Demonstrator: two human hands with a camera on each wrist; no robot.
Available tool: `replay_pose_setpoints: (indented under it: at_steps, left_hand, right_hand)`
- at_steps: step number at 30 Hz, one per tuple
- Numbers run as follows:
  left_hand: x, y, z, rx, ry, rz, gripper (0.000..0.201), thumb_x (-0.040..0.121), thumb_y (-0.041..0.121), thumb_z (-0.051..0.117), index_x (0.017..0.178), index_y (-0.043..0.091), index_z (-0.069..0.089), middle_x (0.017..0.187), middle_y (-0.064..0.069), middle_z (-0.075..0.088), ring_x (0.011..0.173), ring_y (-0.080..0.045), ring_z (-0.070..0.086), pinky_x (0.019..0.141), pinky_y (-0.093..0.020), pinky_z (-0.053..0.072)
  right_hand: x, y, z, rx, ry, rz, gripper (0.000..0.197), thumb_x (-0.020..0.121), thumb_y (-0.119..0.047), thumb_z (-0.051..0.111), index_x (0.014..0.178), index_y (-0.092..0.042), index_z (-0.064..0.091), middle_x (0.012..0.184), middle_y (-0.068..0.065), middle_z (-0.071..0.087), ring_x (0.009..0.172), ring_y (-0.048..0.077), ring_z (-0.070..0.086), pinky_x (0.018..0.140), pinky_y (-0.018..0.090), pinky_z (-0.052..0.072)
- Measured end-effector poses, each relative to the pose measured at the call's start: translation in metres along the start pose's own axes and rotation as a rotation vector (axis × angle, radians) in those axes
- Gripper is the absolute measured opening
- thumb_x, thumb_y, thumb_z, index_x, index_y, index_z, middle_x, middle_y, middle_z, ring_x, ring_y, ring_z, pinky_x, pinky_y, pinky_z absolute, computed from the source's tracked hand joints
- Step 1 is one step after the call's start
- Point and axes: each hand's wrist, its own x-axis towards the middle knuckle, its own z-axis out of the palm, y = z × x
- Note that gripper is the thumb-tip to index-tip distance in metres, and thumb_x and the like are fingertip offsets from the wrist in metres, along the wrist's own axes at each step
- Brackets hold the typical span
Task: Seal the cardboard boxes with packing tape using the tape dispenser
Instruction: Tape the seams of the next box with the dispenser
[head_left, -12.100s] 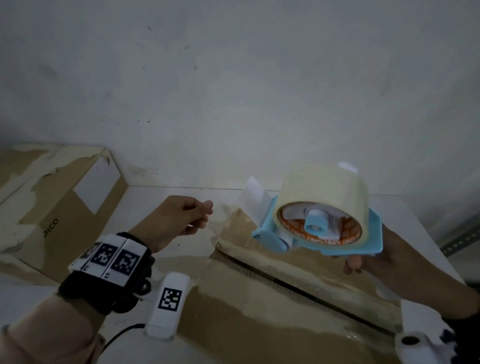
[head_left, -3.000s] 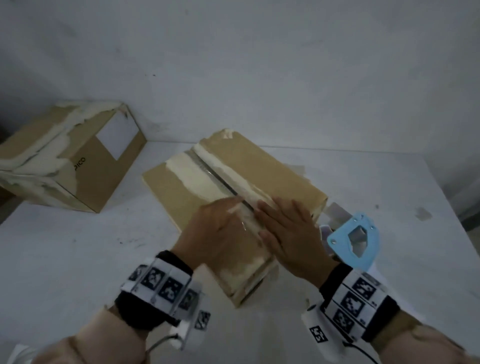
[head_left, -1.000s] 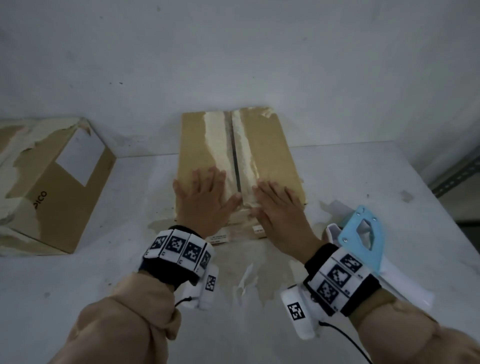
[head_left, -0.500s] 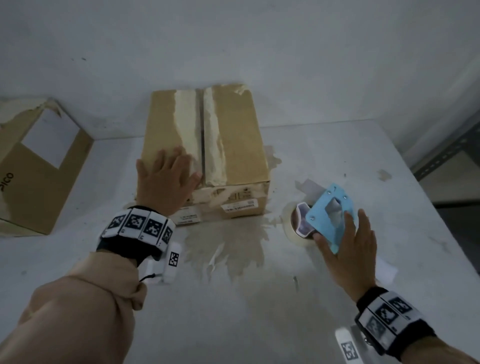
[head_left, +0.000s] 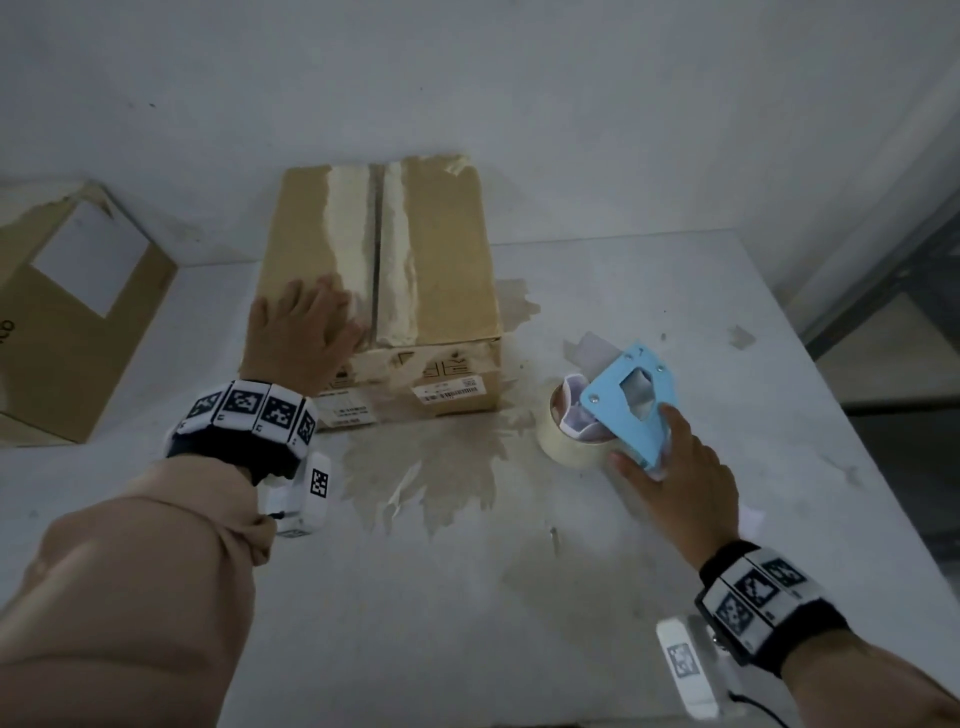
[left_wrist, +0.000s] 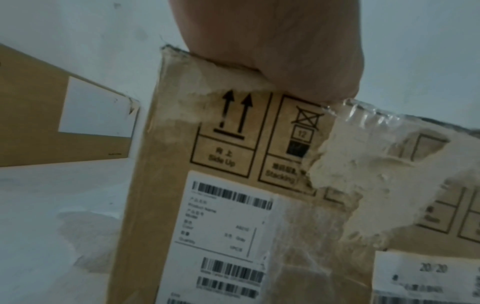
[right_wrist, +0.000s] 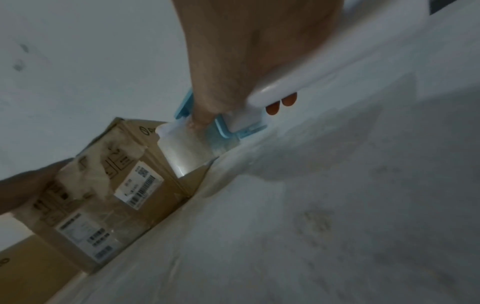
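A brown cardboard box stands mid-table, with torn pale tape strips along its top seam. My left hand lies flat, fingers straight, on the box's near-left top corner; in the left wrist view the palm presses the top edge above the labelled front face. To the right of the box, the blue tape dispenser rests on the table with its tape roll. My right hand grips its handle; the right wrist view shows fingers curled under the white handle.
A second cardboard box with a white label sits at the far left. The white table bears brownish tape residue before the box. A wall stands close behind. The table's right edge borders a metal shelf frame.
My right hand left the box top, moved right and took hold of the dispenser's handle. My left hand stays flat on the box.
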Motion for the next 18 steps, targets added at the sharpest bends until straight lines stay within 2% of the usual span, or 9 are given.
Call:
replay_pose_setpoints:
  at_steps: [2,5,7,9,10,12,14,16,18]
  left_hand:
    - [0.0,0.0,0.0,-0.003,0.005,0.0,0.062,0.084,0.052,0.022,0.125,0.014,0.048,0.148,-0.004,0.038,0.134,-0.031,0.032,0.104,-0.052,0.025]
    - [0.001,-0.001,0.002,-0.009,0.005,-0.001,0.05,0.09,0.046,0.033,0.125,0.014,0.048,0.148,-0.004,0.038,0.134,-0.031,0.033,0.105,-0.052,0.026]
    - [0.0,-0.001,0.0,-0.009,-0.002,0.004,0.062,0.084,0.053,0.023,0.125,0.015,0.049,0.147,-0.004,0.039,0.133,-0.032,0.035,0.103,-0.052,0.027]
    - [0.0,0.0,-0.004,-0.03,-0.015,0.01,0.077,0.076,0.06,0.012,0.127,0.015,0.049,0.147,-0.004,0.039,0.133,-0.032,0.035,0.103,-0.051,0.027]
    - [-0.001,0.001,-0.006,-0.04,-0.027,0.008,0.083,0.072,0.063,0.009,0.129,0.016,0.047,0.148,-0.004,0.038,0.134,-0.031,0.034,0.104,-0.05,0.026]
    - [-0.003,0.003,-0.01,-0.058,-0.06,-0.003,0.089,0.068,0.066,0.007,0.132,0.016,0.045,0.149,-0.003,0.037,0.136,-0.029,0.033,0.105,-0.047,0.024]
    - [-0.006,0.002,-0.012,-0.055,-0.081,0.006,0.085,0.07,0.066,0.01,0.128,0.018,0.05,0.146,-0.003,0.041,0.132,-0.029,0.038,0.102,-0.046,0.028]
    - [-0.008,0.0,-0.014,-0.027,-0.126,0.026,0.07,0.075,0.061,0.021,0.113,0.017,0.059,0.134,-0.005,0.054,0.118,-0.03,0.052,0.091,-0.047,0.039]
    - [-0.013,0.0,-0.015,0.019,-0.091,0.05,0.055,0.075,0.056,0.033,0.096,0.016,0.064,0.117,-0.006,0.066,0.098,-0.03,0.063,0.078,-0.045,0.047]
  right_hand:
    - [0.0,-0.007,-0.009,0.087,0.07,-0.032,0.084,0.074,-0.069,0.048,0.127,-0.003,0.042,0.096,0.023,0.066,0.076,0.04,0.064,0.061,0.043,0.053]
    - [0.006,-0.024,-0.031,0.343,0.113,0.008,0.087,0.072,-0.078,0.039,0.131,-0.013,0.036,0.118,0.013,0.059,0.091,0.03,0.063,0.069,0.044,0.056]
    - [0.015,-0.039,-0.052,0.58,0.113,0.042,0.093,0.064,-0.087,0.032,0.127,-0.019,0.039,0.114,0.002,0.057,0.084,0.012,0.063,0.066,0.032,0.056]
    - [0.025,-0.056,-0.07,0.763,0.115,0.02,0.088,0.06,-0.09,0.03,0.118,-0.025,0.045,0.096,-0.009,0.059,0.071,-0.001,0.063,0.056,0.015,0.052]
    - [0.029,-0.065,-0.077,0.828,0.114,0.001,0.085,0.06,-0.091,0.029,0.113,-0.026,0.045,0.09,-0.013,0.059,0.07,-0.005,0.063,0.053,0.013,0.051]
    - [0.039,-0.084,-0.087,0.958,0.062,-0.009,0.09,0.057,-0.093,0.029,0.108,-0.021,0.049,0.084,-0.01,0.062,0.069,0.004,0.065,0.051,0.024,0.055]
    - [0.048,-0.105,-0.094,1.088,-0.055,0.008,0.101,0.049,-0.095,0.033,0.102,-0.012,0.055,0.071,-0.003,0.065,0.055,0.015,0.063,0.045,0.029,0.052]
    - [0.058,-0.125,-0.1,1.211,-0.185,-0.023,0.1,0.043,-0.092,0.05,0.099,-0.009,0.054,0.062,-0.004,0.063,0.045,0.016,0.057,0.042,0.026,0.048]
    - [0.067,-0.145,-0.102,1.247,-0.238,-0.106,0.085,0.042,-0.079,0.069,0.095,-0.014,0.056,0.064,-0.005,0.06,0.046,0.016,0.054,0.044,0.029,0.048]
